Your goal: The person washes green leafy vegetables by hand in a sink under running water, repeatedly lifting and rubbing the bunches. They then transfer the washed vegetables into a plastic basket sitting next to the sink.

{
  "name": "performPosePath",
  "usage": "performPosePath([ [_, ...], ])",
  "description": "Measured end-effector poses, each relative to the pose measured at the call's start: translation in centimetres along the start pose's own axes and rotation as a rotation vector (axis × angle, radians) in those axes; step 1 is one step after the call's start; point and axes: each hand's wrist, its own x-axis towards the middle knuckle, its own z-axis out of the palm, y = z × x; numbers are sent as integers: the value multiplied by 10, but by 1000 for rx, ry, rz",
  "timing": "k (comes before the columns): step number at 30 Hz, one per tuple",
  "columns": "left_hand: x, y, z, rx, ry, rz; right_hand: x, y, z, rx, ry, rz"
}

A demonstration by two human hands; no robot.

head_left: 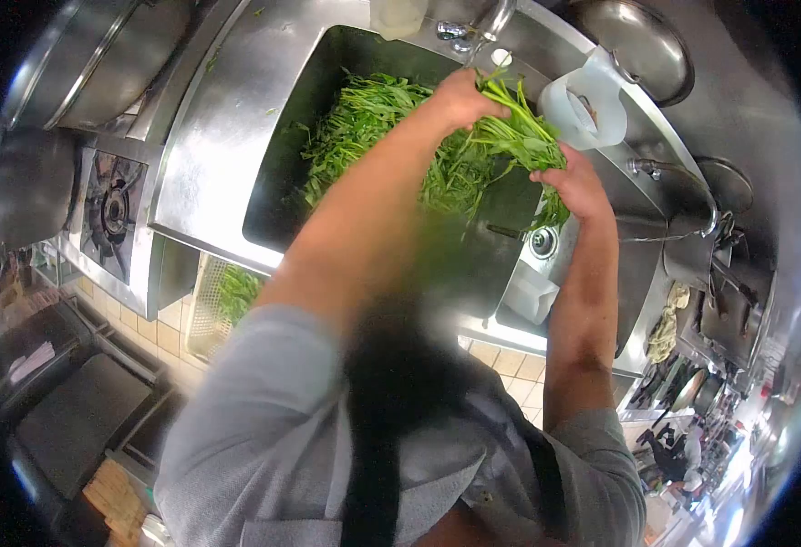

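My left hand (464, 98) is closed round the stem end of a bunch of leafy greens (519, 137), long-stemmed and bright green. Lower on the same bunch, my right hand (580, 187) grips the leafy part, and some leaves hang below it. The bunch is held above the right side of a deep sink basin (273, 196). A large loose heap of the same greens (364, 114) fills much of that basin, partly hidden behind my left forearm.
A translucent plastic jug (583, 109) stands right of the bunch, near a faucet (473, 35). A smaller basin with a drain (542, 242) adjoins at right. Below the counter, a perforated basket (204, 314) holds more greens. A gas burner (113, 210) is at left.
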Motion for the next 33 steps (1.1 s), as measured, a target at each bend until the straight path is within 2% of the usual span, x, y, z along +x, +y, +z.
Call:
performPosePath([
  [1, 6, -8, -5, -3, 2, 0, 0, -3, 1, -72, 14, -1],
  [4, 15, -19, -15, -391, 39, -64, -5, -11, -5, -57, 9, -6],
  [5, 14, -19, -11, -391, 38, -66, -4, -9, -4, -56, 9, -4],
  [7, -4, 4, -3, 93, 37, 69, 2, -7, -1, -22, 9, 6],
  [9, 26, -23, -3, 108, -13, 65, -1, -11, -3, 5, -5, -1],
  [11, 34, -36, -16, -166, -104, -83, -3, -7, -9, 30, -14, -2],
  [12, 26, -33, -23, -337, -47, -144, -4, 1, -16, 84, -35, -4],
  [14, -8, 6, -21, -342, -86, -129, -1, 8, -17, 141, -54, -5],
  [15, -18, 19, -17, -349, -124, -116, 2, 9, -15, 36, -25, -19],
  [16, -5, 1, 3, -45, 39, 11, 4, 8, -14, -72, 4, -36],
  [17, 13, -16, 4, -162, -263, 148, 4, 7, -14, -73, 4, -38],
  [20, 29, -35, -6, -21, -169, 50, -2, 5, -15, 86, -9, -36],
  [22, 22, -35, -18, -469, -158, -79, -10, -2, -18, 208, 8, 23],
  [23, 17, -33, -14, -466, -158, -80, -7, 2, -16, 210, 9, 22],
  [25, -7, -10, -1, -189, -81, 84, 1, 11, -11, 168, -25, -4],
  [26, 3, -21, 5, -200, -163, 66, 1, 10, -11, 168, -26, -6],
  [29, 28, -60, -5, -303, -131, 90, -3, 4, -9, 127, -11, -1],
  [30, 6, -30, -25, -198, -83, -37, -5, 7, -13, 167, -24, 2],
  [31, -4, -21, -23, -197, -84, -38, -6, 9, -14, 208, -37, 5],
  [33, -12, -11, -14, -248, 147, -59, -1, 10, -12, 110, -26, -14],
])
